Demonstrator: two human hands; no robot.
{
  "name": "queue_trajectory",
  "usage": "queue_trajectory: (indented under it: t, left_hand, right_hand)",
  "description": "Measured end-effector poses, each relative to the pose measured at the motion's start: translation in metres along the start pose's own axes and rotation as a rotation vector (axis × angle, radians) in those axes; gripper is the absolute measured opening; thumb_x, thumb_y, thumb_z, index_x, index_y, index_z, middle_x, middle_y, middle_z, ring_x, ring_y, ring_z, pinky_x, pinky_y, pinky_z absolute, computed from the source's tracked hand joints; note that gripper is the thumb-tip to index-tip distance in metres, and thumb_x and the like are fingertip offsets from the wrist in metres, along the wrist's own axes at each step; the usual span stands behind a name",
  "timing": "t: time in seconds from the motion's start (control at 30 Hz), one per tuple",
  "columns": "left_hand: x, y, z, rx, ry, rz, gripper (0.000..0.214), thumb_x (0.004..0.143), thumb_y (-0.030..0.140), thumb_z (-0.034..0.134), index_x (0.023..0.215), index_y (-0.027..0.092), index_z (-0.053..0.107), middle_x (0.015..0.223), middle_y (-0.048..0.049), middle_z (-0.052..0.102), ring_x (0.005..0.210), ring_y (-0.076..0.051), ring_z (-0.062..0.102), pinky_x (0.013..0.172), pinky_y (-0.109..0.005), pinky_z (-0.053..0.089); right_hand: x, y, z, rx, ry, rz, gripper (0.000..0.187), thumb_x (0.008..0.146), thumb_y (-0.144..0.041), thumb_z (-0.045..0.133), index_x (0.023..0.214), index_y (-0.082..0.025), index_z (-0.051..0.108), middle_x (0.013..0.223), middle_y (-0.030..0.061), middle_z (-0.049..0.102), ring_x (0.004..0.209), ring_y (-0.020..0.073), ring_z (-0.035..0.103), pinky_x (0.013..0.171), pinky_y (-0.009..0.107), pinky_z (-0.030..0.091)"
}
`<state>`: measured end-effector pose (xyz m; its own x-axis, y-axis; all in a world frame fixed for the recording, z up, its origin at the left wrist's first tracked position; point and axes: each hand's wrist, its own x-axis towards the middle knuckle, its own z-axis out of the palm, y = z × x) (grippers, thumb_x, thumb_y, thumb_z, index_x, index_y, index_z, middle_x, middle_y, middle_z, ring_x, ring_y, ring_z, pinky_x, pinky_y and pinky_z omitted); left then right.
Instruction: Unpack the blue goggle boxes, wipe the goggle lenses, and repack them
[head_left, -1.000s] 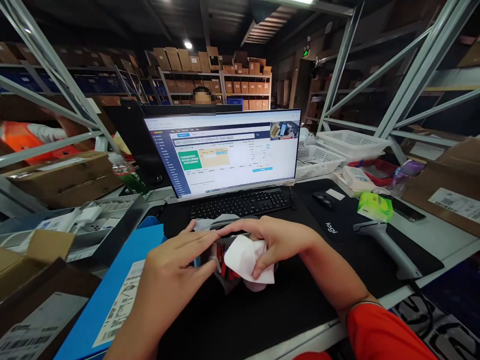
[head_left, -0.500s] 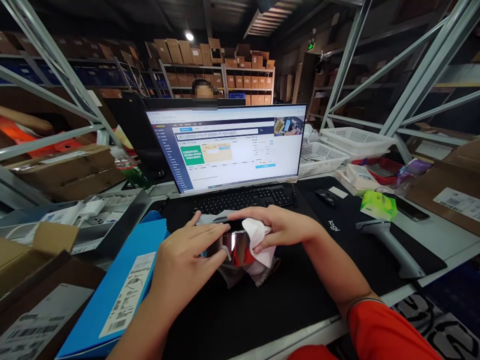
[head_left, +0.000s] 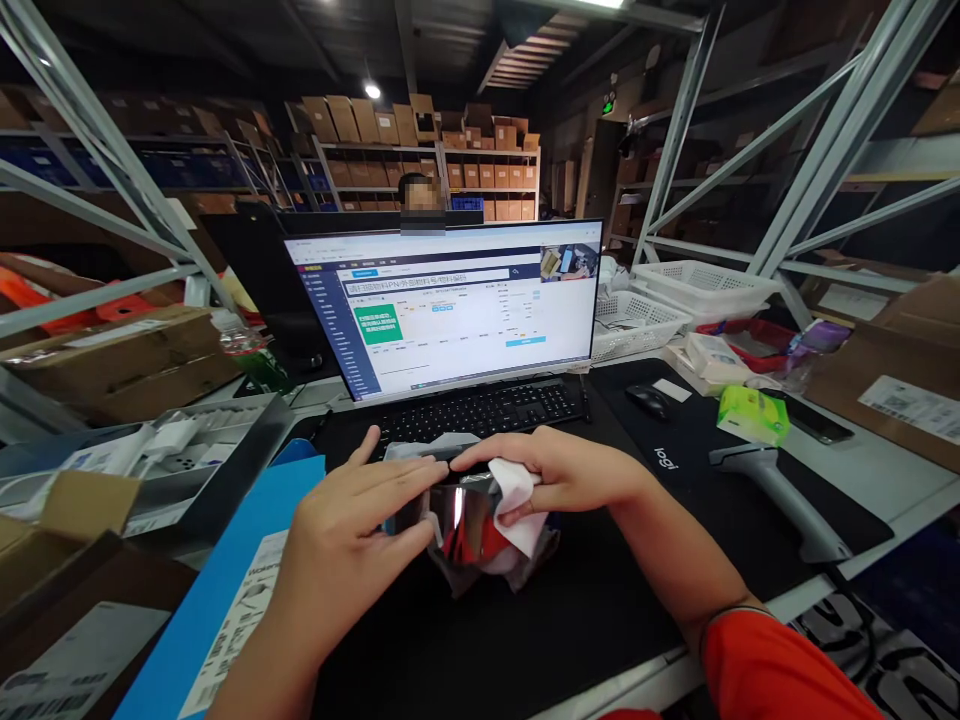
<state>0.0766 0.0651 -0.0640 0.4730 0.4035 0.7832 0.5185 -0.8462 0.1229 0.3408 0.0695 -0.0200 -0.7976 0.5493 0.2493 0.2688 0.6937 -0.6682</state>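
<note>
A shiny, mirror-like curved object (head_left: 459,520) rests over the black desk mat at centre, partly in crumpled clear plastic wrap (head_left: 517,574). Its exact kind cannot be told. My left hand (head_left: 360,525) grips its left side, fingers across the top edge and thumb against the front. Around the right side, my right hand (head_left: 559,475) is closed, with a white cloth (head_left: 517,490) pinched under its fingers against the shiny surface. The fingertips of both hands nearly meet at the dark top edge.
Behind the hands are a keyboard (head_left: 480,408) and a lit monitor (head_left: 450,310). At right lie a mouse (head_left: 648,401), barcode scanner (head_left: 780,500) and green packet (head_left: 753,414). A blue box (head_left: 225,570) and an open carton (head_left: 90,580) stand at left. A person (head_left: 421,205) is beyond the monitor.
The view has shifted slightly. The shiny object is tipped a little, showing more of its front. Both hands keep their hold, and the cloth has moved slightly over the right side.
</note>
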Motion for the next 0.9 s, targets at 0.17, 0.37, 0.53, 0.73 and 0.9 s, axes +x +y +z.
queue_trajectory:
  t: [0.17,0.37,0.53,0.73,0.9]
  left_hand:
    - [-0.003,-0.006,0.001,-0.012,-0.04,-0.041,0.042,0.083,0.012,0.063,0.121,0.03,0.068,0.106,0.0011,0.079,0.092,-0.02,0.076,0.117,-0.061,0.043]
    - [0.004,0.006,0.005,0.254,0.205,-0.36,0.073,0.088,0.033,0.069,0.153,0.019,0.039,0.141,-0.0203,0.058,0.13,-0.039,0.057,0.112,-0.066,0.043]
    - [-0.003,0.014,0.019,0.112,0.153,-0.582,0.052,0.082,0.049,0.066,0.124,0.021,0.054,0.097,-0.0089,0.064,0.078,-0.025,0.066,0.065,-0.041,0.062]
    - [-0.012,0.028,0.048,0.188,0.014,-0.554,0.083,0.071,0.037,0.077,0.141,0.016,0.037,0.125,-0.0168,0.06,0.11,-0.034,0.066,0.084,-0.048,0.063]
    - [-0.006,0.036,0.048,0.377,-0.019,-0.355,0.085,0.063,0.015,0.079,0.138,0.016,0.038,0.131,-0.0205,0.058,0.117,-0.039,0.063,0.092,-0.053,0.06]
  right_hand:
    - [0.0,0.001,0.002,0.057,0.041,-0.001,0.054,0.092,-0.032,0.072,0.143,-0.024,0.056,0.136,0.0065,0.066,0.119,0.0181,0.066,0.099,0.025,0.048]
    - [0.0,-0.002,0.019,-0.031,0.501,0.079,0.042,0.095,-0.032,0.066,0.137,-0.029,0.061,0.131,0.0037,0.07,0.112,0.019,0.069,0.093,0.027,0.051]
    - [0.005,0.012,0.028,-0.051,0.865,0.141,0.042,0.094,-0.029,0.064,0.136,-0.027,0.06,0.124,0.0053,0.072,0.104,0.0211,0.07,0.09,0.031,0.052]
    - [0.019,0.016,0.064,0.059,0.598,0.222,0.063,0.085,-0.028,0.069,0.145,-0.028,0.048,0.085,-0.0017,0.071,0.068,0.0161,0.063,0.064,0.027,0.049]
    - [0.018,0.02,0.083,-0.032,0.705,0.263,0.08,0.07,-0.026,0.08,0.141,-0.026,0.044,0.073,-0.006,0.065,0.059,0.0154,0.059,0.055,0.024,0.043]
